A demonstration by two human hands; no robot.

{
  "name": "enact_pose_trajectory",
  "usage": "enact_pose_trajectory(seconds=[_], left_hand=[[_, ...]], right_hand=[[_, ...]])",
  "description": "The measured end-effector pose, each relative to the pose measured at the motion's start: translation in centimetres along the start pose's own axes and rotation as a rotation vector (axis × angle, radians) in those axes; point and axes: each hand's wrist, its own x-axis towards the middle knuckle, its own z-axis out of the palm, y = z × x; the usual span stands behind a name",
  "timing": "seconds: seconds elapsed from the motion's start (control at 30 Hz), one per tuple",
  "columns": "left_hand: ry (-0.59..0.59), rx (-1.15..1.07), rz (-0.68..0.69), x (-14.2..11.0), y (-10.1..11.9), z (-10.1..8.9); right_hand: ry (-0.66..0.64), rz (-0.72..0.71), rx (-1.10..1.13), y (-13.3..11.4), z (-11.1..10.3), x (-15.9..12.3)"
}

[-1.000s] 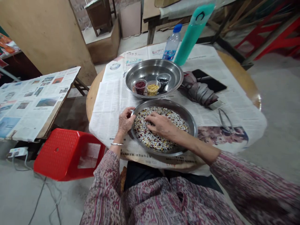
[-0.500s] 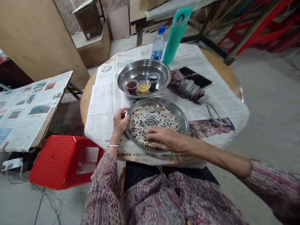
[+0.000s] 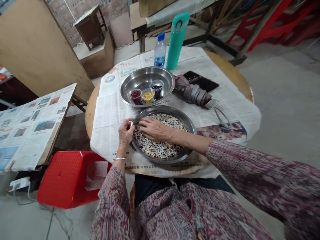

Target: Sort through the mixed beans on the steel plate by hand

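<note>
I have the left hand [image 3: 126, 132] nearest me, a thin silver bangle [image 3: 120, 159] at its wrist and its grip curled closed on the 9 o'clock rim of a round, shallow stainless-steel plate [image 3: 186, 120]. The right hand [image 3: 155, 129] lies over the plate's far half, its grip spread open, fingers resting on a speckled mix of white, dark red and yellow beans and grains [image 3: 157, 150] that covers the plate's floor. Holding the rim leaves the right hand free to work over the mix. At 12 o'clock from the plate, almost touching it, a wider stainless-steel basin [image 3: 147, 71] holds three small clear cups: dark red beans [image 3: 135, 95], yellow grains [image 3: 148, 97] and black beans [image 3: 156, 90]. Both vessels sit on newspaper [image 3: 107, 133] spread over a round wooden table [image 3: 230, 68]. Farther out, a folded grey umbrella [image 3: 192, 93] lies at 2 o'clock, and a clear plastic water bottle [image 3: 159, 50] and a teal flask [image 3: 176, 40] stand at 12 o'clock.
</note>
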Motion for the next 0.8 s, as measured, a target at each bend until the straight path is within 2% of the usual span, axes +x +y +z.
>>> enact_pose_trajectory(seconds=[0.13, 0.23, 0.33, 0.47, 0.53, 0.63, 0.7, 0.8], left_hand=[[0.001, -0.021, -0.007, 0.1, 0.1, 0.1], [-0.002, -0.028, -0.010, 0.0, 0.2, 0.1], [0.004, -0.013, -0.012, -0.1, 0.3, 0.1], [0.010, 0.009, -0.009, -0.1, 0.2, 0.1], [0.007, 0.005, -0.006, -0.1, 0.2, 0.1], [0.001, -0.002, -0.008, -0.1, 0.0, 0.0], [0.002, 0.005, -0.012, -0.1, 0.0, 0.0], [0.009, 0.016, -0.008, -0.2, -0.1, 0.1]], right_hand=[[-0.082, 0.224, -0.047, 1.9, -1.0, -1.4], [-0.132, 0.300, -0.008, 2.7, -1.8, -3.4], [-0.112, 0.298, 0.140, 2.1, -2.1, -5.3], [-0.053, 0.214, 0.366, -0.7, -2.0, -6.7], [-0.054, 0.205, 0.361, -2.3, -2.1, -6.7], [-0.124, 0.287, 0.222, -3.7, -2.3, -5.8], [-0.197, 0.358, 0.145, -3.6, -2.4, -4.9], [-0.272, 0.393, 0.110, -2.0, -2.4, -3.8]])
